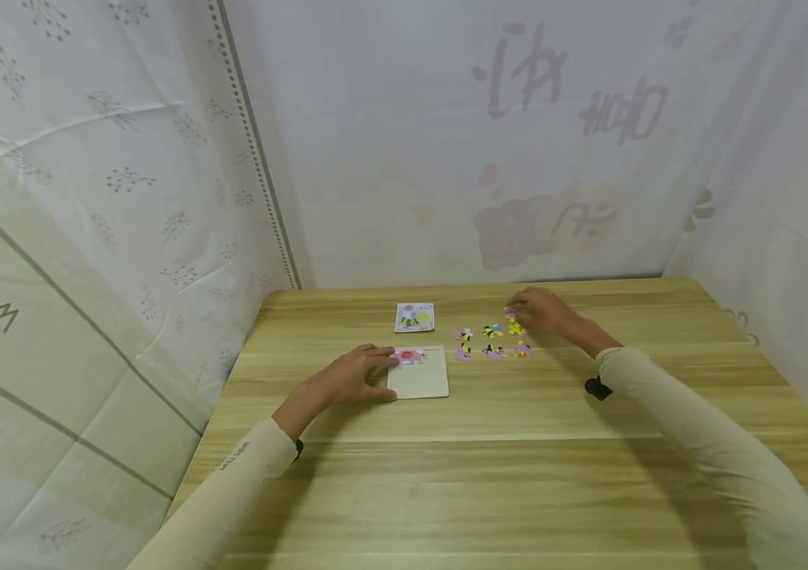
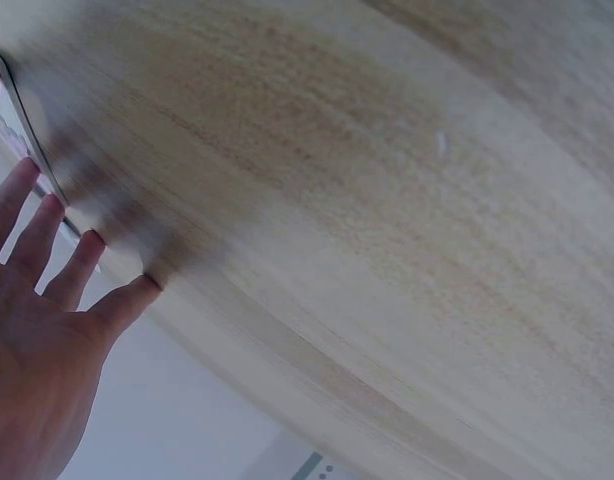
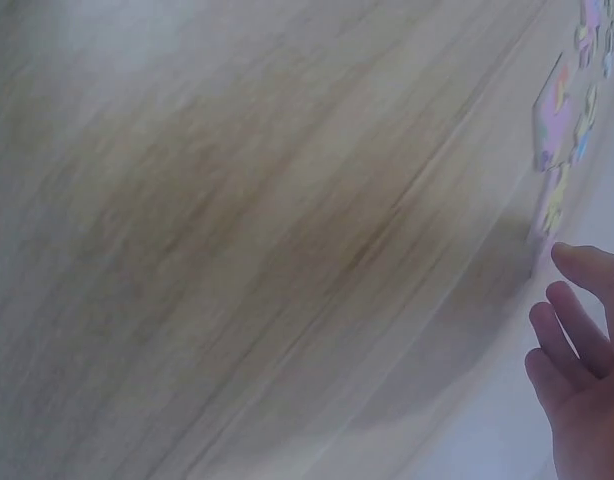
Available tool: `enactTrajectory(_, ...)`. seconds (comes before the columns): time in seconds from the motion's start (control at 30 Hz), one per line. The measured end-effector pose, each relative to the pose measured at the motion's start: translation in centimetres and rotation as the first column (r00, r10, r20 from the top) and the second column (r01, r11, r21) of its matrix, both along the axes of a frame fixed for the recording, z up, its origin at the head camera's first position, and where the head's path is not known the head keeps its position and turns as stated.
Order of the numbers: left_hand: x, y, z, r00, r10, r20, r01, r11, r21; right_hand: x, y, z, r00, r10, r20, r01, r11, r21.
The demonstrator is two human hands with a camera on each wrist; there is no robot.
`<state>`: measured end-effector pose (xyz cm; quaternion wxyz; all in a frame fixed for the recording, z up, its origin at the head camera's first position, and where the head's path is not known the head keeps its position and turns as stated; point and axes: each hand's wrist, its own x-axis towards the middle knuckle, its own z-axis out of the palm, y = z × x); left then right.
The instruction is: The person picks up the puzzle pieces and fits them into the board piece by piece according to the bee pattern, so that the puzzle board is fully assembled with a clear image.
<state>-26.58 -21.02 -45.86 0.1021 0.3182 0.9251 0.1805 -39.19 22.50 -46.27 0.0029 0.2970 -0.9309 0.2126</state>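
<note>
In the head view a square white puzzle board [image 1: 419,381] lies on the table, with pink puzzle pieces [image 1: 411,357] along its upper left. My left hand [image 1: 357,374] rests at the board's left side, fingers spread, fingertips touching its edge. Right of the board several loose puzzle pieces [image 1: 493,351] lie in rows, in pink, yellow and black. Over at their far right, my right hand [image 1: 544,313] has bent fingers at a pink puzzle piece [image 1: 511,313]. The fingers partly cover that piece; whether they pinch it cannot be told. The right wrist view shows the thumb beside the pieces.
A square picture card [image 1: 414,317] with a bee-like figure lies behind the board. The wooden table [image 1: 404,491] runs back to a pale printed curtain [image 1: 389,158], and more curtain [image 1: 183,198] hangs along the left and right sides.
</note>
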Motion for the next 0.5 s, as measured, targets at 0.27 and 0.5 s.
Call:
enactTrajectory(0.27, -0.13, -0.12, -0.24, 1.000, 0.008, 0.003, -0.008, 1.000, 0.005, -0.24, 0.32, -0.62, 0.997, 0.055, -0.055, -0.056, 0.998, -0.016)
enactTrajectory(0.5, -0.11, -0.12, -0.15, 1.000, 0.010, 0.009, -0.010, 1.000, 0.007, -0.21, 0.10, -0.99, 0.995, 0.068, -0.078, -0.071, 0.997, -0.027)
